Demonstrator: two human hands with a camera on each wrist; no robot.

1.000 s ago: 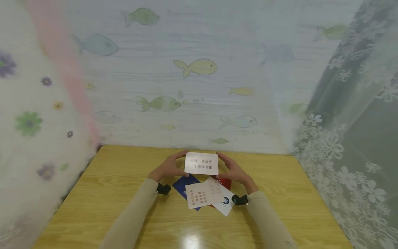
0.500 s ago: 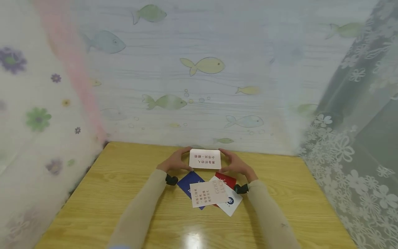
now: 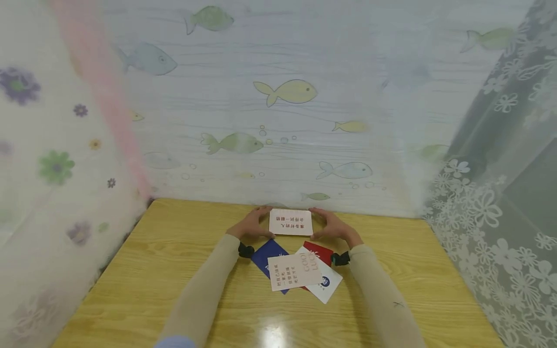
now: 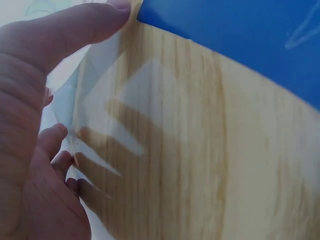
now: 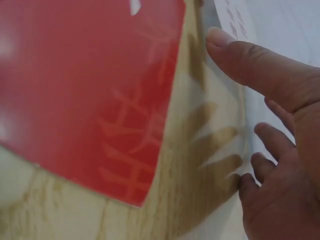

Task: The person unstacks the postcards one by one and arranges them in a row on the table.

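A white card (image 3: 290,222) with two lines of dark characters, upside down in the head view, is at the back of the wooden table. My left hand (image 3: 254,224) holds its left side, thumb at the near corner and fingers at the far one. My right hand (image 3: 334,226) holds the opposite side in the same way. In the right wrist view the right thumb (image 5: 245,57) lies by the card's edge (image 5: 232,20). The left wrist view shows the left thumb (image 4: 85,22) beside a blue card (image 4: 235,30); the held card cannot be made out there.
Nearer on the table (image 3: 209,328) lies an overlapping group: the blue card, a red card (image 3: 319,249), a white card with a round dark emblem (image 3: 329,290) and a pale "GOOD LUCK" card (image 3: 291,271). A fish-patterned sheet (image 3: 287,92) hangs behind.
Both hands have moved the white card a little away from the loose cards, toward the back of the table. Over the last half second they have hardly moved. The head view has shifted slightly.
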